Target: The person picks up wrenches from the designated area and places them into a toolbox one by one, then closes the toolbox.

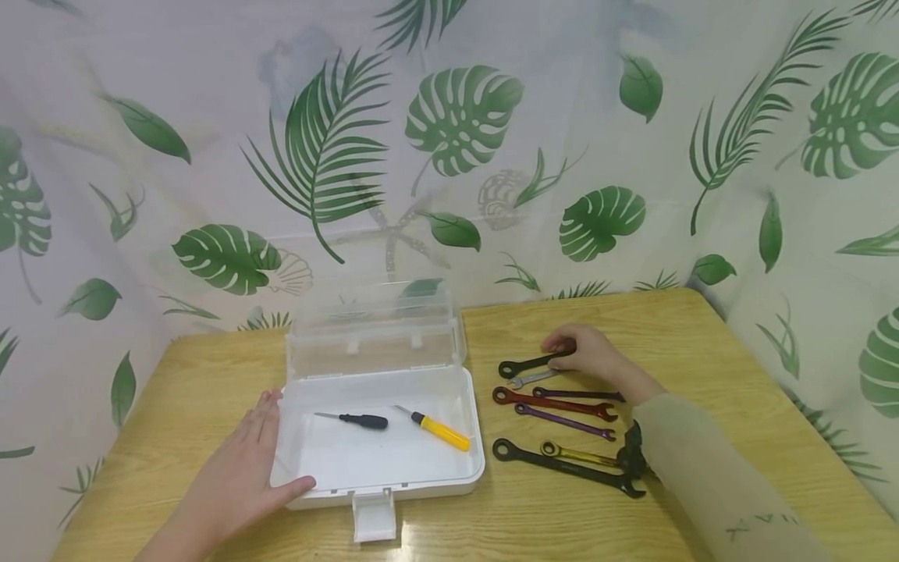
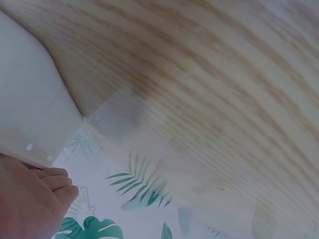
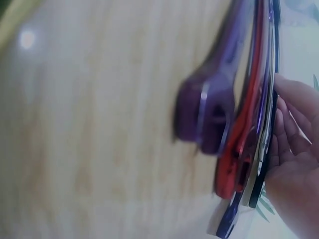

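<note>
Now my right hand (image 1: 586, 353) curls on the far end of the black wrench (image 1: 528, 364), which lies on the worktop (image 1: 702, 343) with its long axis pointing left toward the open white box (image 1: 379, 468). My left hand (image 1: 235, 468) rests flat and relaxed against the box's left side, grasping nothing.

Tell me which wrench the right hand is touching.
The black wrench farthest from the person, at the row's top; the right hand rests on its handle end.

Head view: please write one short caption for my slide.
Left hand rests on open white box holding two screwdrivers; right hand touches the black wrench beside other colored wrenches.
</note>
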The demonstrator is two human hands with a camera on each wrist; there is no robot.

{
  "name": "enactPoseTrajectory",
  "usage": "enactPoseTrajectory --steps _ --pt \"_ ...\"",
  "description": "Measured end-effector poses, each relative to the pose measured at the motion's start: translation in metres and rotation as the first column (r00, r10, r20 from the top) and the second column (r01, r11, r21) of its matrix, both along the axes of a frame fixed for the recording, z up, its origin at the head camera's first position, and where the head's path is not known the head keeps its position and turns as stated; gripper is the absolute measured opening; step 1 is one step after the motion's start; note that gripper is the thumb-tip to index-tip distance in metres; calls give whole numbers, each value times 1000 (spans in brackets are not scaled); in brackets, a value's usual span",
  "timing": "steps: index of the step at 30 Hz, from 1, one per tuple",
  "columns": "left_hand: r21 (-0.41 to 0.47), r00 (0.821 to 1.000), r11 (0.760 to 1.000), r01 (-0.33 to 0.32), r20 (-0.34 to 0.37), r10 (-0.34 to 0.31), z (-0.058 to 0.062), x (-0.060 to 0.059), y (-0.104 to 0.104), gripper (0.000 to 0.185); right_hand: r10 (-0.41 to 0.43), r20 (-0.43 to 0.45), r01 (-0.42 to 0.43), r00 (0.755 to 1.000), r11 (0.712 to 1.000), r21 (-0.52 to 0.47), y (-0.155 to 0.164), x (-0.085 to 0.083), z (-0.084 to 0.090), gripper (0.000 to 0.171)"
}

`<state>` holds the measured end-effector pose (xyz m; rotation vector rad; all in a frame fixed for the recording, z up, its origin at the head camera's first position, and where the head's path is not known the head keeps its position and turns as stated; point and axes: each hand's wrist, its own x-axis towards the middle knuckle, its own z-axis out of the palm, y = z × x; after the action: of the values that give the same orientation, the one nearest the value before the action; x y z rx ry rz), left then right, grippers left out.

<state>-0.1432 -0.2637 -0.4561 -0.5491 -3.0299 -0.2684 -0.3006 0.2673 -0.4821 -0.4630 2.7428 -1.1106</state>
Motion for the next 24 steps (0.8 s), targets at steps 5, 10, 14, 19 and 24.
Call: enactPoseTrajectory --steps 5,10,14,19,24 --pt "3 1000 1000 -3 -3 3 0 1 -1 122 19 -16 -19 1000 999 32 0 -2 1 20" --pt "7 999 1000 16 -34 -15 0 0 -1 122 25 -28 -23 999 998 62 -2 -2 3 14" --pt "16 1000 1000 9 -13 -9 2 0 0 122 45 -39 -41 998 995 89 -3 0 4 13" --pt "-2 1000 1000 12 -20 -12 3 -1 1 122 80 -54 -74 995 990 117 -5 1 5 13" --pt "-13 1000 1000 13 -27 -13 2 -1 0 122 82 -47 -76 996 990 120 -6 2 6 14"
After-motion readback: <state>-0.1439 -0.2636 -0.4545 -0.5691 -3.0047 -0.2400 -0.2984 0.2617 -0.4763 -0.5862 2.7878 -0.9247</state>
